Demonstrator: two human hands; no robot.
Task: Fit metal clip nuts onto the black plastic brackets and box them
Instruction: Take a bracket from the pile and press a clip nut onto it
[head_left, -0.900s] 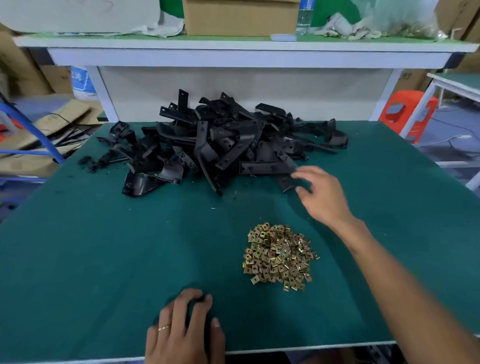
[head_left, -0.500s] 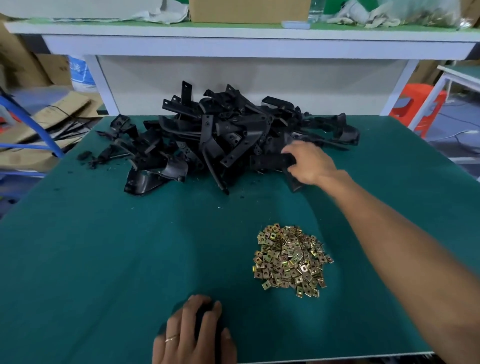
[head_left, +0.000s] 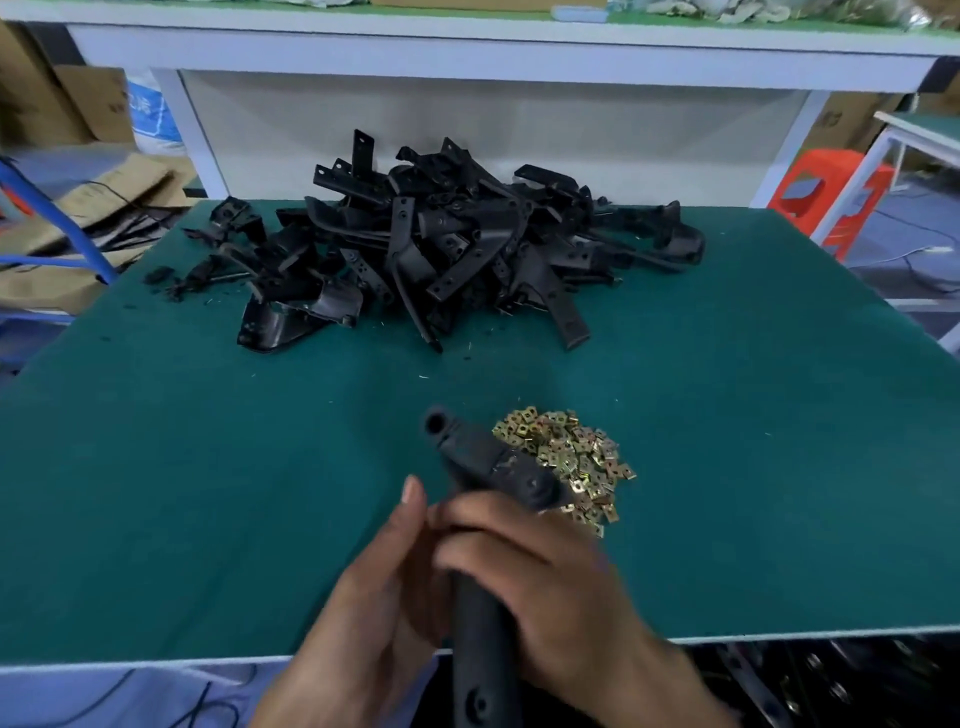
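Head view: right hand (head_left: 550, 577) clenched round one black bracket (head_left: 483, 462), left hand (head_left: 384, 587) cupping it, grip unclear. Clip nut pile (head_left: 566, 457) just beyond right-hand grip; bracket heap (head_left: 441, 244) far beyond on tabletop (head_left: 182, 467). No nut visibly fitted, no box seen; task barely begun

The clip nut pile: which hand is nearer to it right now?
The right hand. It grips the black bracket just in front of the clip nut pile, at its near edge. The left hand holds the same bracket farther left, beyond the right hand.
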